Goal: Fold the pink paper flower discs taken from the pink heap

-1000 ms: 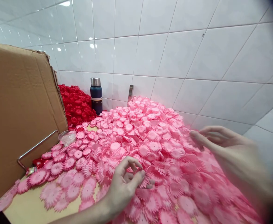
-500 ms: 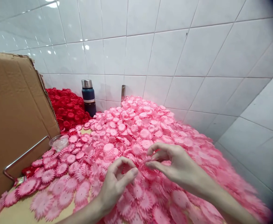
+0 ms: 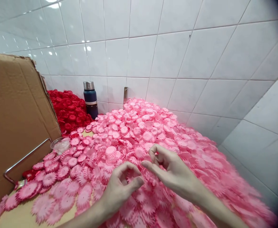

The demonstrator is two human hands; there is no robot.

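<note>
Fingers (image 3: 131,183) of the left hand (image 3: 120,190) are curled, thumb and forefinger forming a loose ring with the tips close together over the pink flower pieces (image 3: 148,136); whether a piece sits between them cannot be told. Just beside it, the right hand (image 3: 174,171) has its thumb and forefinger stretched toward the left, the other fingers bent above, nothing clearly pinched. Both hands hover over the near slope of the pink heap, which covers most of the bench (image 3: 22,217) and rises against the white tiled wall (image 3: 176,53).

At the far left of the heap lies a smaller mound of red flower pieces (image 3: 69,112), with a dark blue flask (image 3: 90,99) standing upright between the red and the pink, its metal cap on. A small clear cup (image 3: 60,145) sits at the edge of the pink pieces; its contents are too pale to make out. Beside it stands a cardboard box (image 3: 15,120), its side facing the camera, with a bent metal rod (image 3: 22,158) leaning in front.
</note>
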